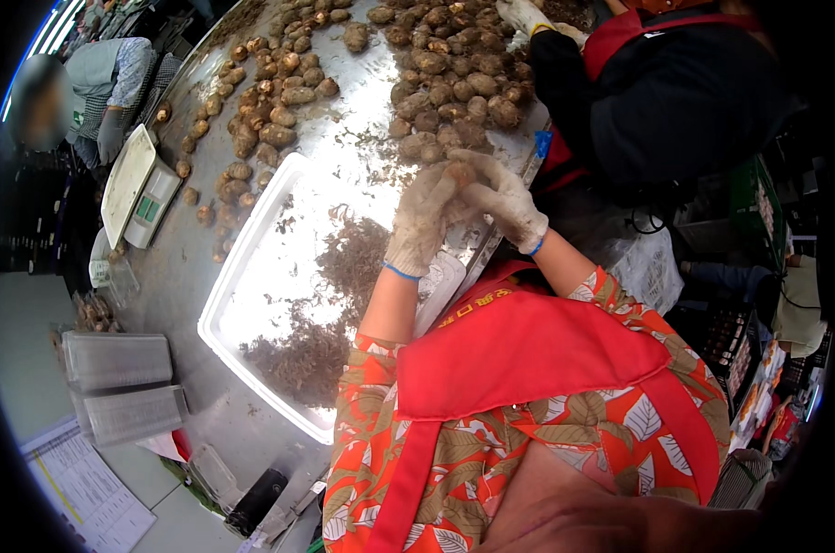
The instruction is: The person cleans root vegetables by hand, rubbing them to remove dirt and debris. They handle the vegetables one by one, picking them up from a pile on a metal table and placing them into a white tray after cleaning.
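A small brown taro corm (461, 173) is held between my two hands over the near edge of the metal table. My left hand (417, 221), in a soiled white knit glove with a blue cuff, grips it from the left. My right hand (511, 200), gloved the same way, has its fingers around the corm's right side; part of the corm is hidden. Below my hands, a white plastic tray (251, 238) holds heaps of brown fibrous scrapings (300, 352). Just beyond my fingertips lies a large pile of hairy taro corms (452, 83).
More taro corms (279, 90) spread across the metal table (182, 290). A weighing scale (141, 193) stands at the left, with stacked clear plastic containers (124, 363) nearer. At right, a co-worker's dark sleeve (563, 76) reaches over the pile. Another person (99, 76) stands at far left.
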Tool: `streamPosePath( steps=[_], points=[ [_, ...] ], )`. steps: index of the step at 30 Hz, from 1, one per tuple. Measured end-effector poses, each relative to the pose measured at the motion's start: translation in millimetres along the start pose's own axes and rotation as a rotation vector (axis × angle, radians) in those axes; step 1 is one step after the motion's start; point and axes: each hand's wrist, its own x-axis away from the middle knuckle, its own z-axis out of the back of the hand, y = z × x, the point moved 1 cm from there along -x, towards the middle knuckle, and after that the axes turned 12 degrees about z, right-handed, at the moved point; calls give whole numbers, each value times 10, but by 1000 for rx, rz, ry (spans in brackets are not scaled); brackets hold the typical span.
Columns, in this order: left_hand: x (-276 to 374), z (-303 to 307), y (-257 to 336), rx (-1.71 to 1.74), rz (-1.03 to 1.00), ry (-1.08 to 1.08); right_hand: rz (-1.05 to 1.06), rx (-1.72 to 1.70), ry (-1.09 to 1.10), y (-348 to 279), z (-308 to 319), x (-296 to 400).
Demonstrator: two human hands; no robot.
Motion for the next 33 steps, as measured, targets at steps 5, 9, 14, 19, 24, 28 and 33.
streamPosePath(
  steps=[5,9,14,19,24,28,33],
  points=[
    [41,-53,24,-156,-70,84,-14,-45,73,-36,16,-32],
    [111,-117,90,-317,-130,150,-3,-99,218,204,261,-134],
    [263,-286,313,-426,-164,199,135,-45,102,182,428,-154],
    [265,-263,320,-711,-192,352,146,184,-91,-127,57,-72],
    [291,-270,301,-751,-157,312,156,560,114,-77,156,-237],
    [213,-172,264,-683,-212,243,86,227,67,87,485,-271],
    [190,-202,229,-626,-345,240,195,498,-145,-139,121,-143]
  ],
)
